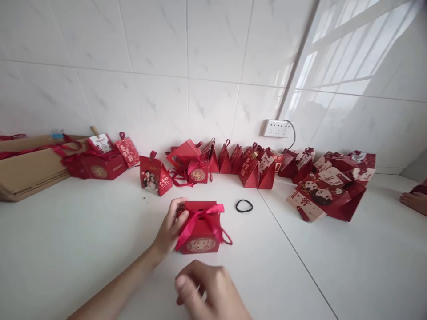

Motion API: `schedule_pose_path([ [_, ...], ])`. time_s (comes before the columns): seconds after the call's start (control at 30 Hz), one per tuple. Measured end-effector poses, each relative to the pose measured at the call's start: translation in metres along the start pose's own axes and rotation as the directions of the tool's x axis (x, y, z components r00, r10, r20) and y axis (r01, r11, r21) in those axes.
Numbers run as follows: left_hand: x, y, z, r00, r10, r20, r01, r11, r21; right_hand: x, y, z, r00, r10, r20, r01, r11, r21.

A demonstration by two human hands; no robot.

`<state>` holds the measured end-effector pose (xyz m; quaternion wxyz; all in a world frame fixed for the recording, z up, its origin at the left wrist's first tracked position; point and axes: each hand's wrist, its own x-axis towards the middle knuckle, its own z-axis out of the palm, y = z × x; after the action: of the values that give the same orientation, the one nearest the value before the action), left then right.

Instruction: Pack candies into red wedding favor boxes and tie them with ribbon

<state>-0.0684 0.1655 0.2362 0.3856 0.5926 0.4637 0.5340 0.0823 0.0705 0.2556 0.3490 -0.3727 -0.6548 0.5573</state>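
Observation:
A red gift box (202,245) with a gold round emblem on its front stands upright on the white table (267,275). A bright pink-red ribbon (203,214) is tied in a bow over its top, and a loop hangs at the right side. Against the box's left side rests my left hand (171,227), thumb at the front and fingers behind the upper left edge. My right hand (208,289) is nearer to me, in front of the box and apart from it, with fingers curled and slightly blurred; whether anything is in them is hidden.
Red gift boxes (250,169) line the tiled wall, with a large one (333,195) at right. A cardboard box (36,173) lies far left. A black band (244,206) lies right of the ribboned box. Another person's hand (413,201) shows at the right edge.

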Motion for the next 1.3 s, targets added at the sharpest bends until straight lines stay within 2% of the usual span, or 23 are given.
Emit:
schedule_pose_path([
  [0.1,-0.007,-0.001,0.003,0.994,0.108,0.011,-0.108,0.992,0.066,0.013,0.006,0.001,0.986,0.152,-0.067,-0.152,0.988,0.004],
  [0.23,-0.014,0.001,0.004,0.961,0.271,0.058,-0.277,0.94,0.199,0.016,0.01,0.004,0.972,0.18,-0.148,-0.167,0.981,0.095],
  [0.3,-0.014,0.002,0.003,0.926,0.368,0.084,-0.377,0.892,0.251,0.015,0.012,0.005,0.969,0.155,-0.194,-0.141,0.986,0.085],
  [0.4,-0.01,0.002,0.001,0.883,0.455,0.118,-0.469,0.836,0.284,0.015,0.017,0.006,0.97,0.04,-0.24,-0.037,0.999,0.014],
  [0.5,-0.008,0.003,0.002,0.906,0.402,0.129,-0.422,0.882,0.209,0.015,0.024,0.005,0.969,-0.036,-0.244,0.024,0.998,-0.05],
  [0.63,-0.011,0.011,0.008,0.974,0.156,0.162,-0.159,0.987,0.004,0.014,0.03,0.003,0.962,-0.065,-0.267,0.053,0.997,-0.052],
  [0.7,-0.013,0.018,0.01,0.983,0.031,0.183,-0.021,0.998,-0.057,0.013,0.031,0.003,0.958,-0.076,-0.278,0.062,0.996,-0.057],
  [0.77,-0.014,0.024,0.011,0.983,-0.037,0.178,0.045,0.998,-0.04,0.012,0.032,0.003,0.958,-0.087,-0.272,0.069,0.995,-0.074],
  [0.83,-0.014,0.031,0.011,0.984,-0.029,0.176,0.02,0.998,0.053,0.011,0.032,0.004,0.959,-0.097,-0.267,0.073,0.992,-0.098],
  [0.97,-0.013,0.04,0.01,0.969,0.064,0.24,-0.112,0.975,0.191,0.009,0.03,0.006,0.962,-0.125,-0.243,0.087,0.983,-0.16],
  [1.3,-0.016,0.043,0.012,0.974,0.105,0.203,-0.152,0.96,0.235,0.008,0.025,0.007,0.966,-0.194,-0.17,0.138,0.946,-0.295],
])
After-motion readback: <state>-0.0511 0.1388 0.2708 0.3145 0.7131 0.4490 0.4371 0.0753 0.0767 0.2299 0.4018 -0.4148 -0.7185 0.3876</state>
